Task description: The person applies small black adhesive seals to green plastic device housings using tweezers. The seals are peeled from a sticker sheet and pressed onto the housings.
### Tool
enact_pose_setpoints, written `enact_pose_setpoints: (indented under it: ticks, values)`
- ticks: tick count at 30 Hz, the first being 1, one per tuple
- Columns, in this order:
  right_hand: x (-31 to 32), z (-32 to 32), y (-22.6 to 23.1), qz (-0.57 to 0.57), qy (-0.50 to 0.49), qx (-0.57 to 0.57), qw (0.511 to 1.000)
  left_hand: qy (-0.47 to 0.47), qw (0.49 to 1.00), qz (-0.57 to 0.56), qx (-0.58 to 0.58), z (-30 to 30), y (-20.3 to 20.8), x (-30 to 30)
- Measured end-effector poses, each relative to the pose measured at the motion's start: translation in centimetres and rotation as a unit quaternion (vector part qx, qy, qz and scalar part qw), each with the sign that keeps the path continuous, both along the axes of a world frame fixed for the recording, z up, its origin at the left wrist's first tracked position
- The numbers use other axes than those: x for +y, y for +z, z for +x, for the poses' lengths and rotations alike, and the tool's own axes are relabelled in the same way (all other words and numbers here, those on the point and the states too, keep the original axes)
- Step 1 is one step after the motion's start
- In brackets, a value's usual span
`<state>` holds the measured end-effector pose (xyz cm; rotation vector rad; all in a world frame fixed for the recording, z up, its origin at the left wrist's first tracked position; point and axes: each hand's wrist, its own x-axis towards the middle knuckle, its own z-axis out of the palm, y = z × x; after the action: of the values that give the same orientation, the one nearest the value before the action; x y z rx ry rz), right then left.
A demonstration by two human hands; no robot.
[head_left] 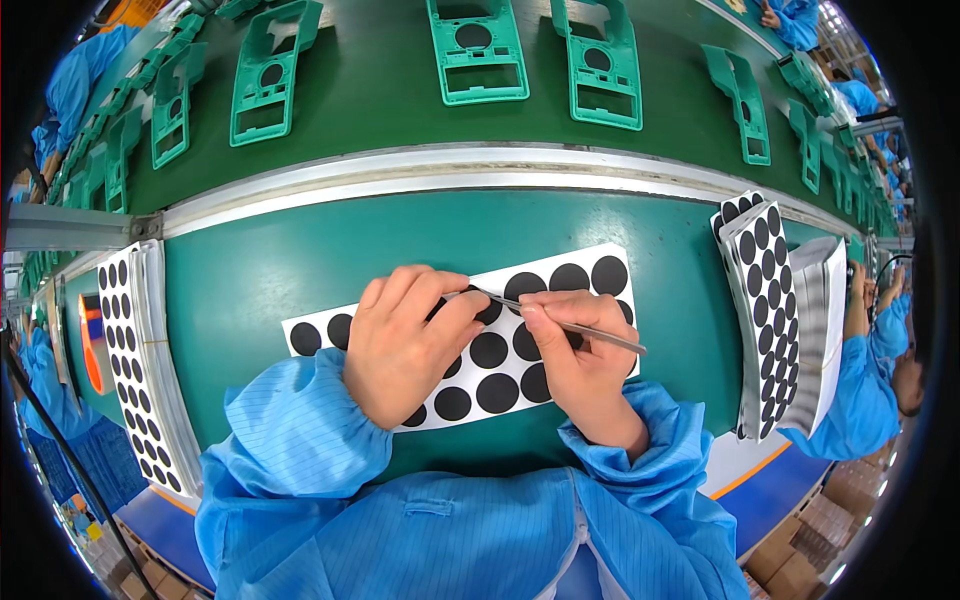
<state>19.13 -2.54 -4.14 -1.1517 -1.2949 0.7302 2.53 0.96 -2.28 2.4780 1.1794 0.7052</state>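
- Sheet of black dots (470,378), white-backed, lies flat on the green bench (240,250), right in front of the person; set at a slant, right end farther from the body.
- Left hand (405,335) over the sheet's left half, hiding some dots; thumb and forefinger drawn together near the sheet's far edge. Cannot tell whether anything is pinched between them.
- Right hand (580,370) over the sheet's right part, gripping a slender metal tool (615,340) between thumb and fingers.
- Tool slants across the dots; thin end reaches the left fingertips, blunt end juts out past the right hand.
- Left side of bench: upright-looking stack of dotted sheets (135,370), an orange object (92,345) beyond it.
- Right side: second pile of dotted sheets (770,310), some fanned apart.
- Beyond the bench: pale metal rail (400,175), then a dark green belt (370,110) carrying green plastic frames (480,60); several show a black disc.
- Far right: co-worker in blue (870,370), near the second pile.
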Motion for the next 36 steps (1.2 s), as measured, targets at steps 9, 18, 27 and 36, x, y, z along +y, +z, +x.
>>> enact_pose_setpoints:
  ticks: [9,18,27,36]
  values:
    - [-0.4,0.1,0.2,-0.006,0.025,0.002,1.000,0.006,0.999,0.000,0.032,0.0,0.4,0.0]
    - [-0.9,1.1,1.4,-0.064,0.057,0.066,0.994,-0.034,0.998,-0.024,0.035,-0.5,0.3,0.1]
    - [-0.5,2.6,3.1,-0.103,0.055,0.260,0.958,-0.046,0.997,-0.048,0.030,-1.2,1.0,0.2]
    - [-0.3,1.8,1.6,-0.189,0.003,0.300,0.935,0.150,0.980,0.129,0.012,-10.2,3.1,10.1]
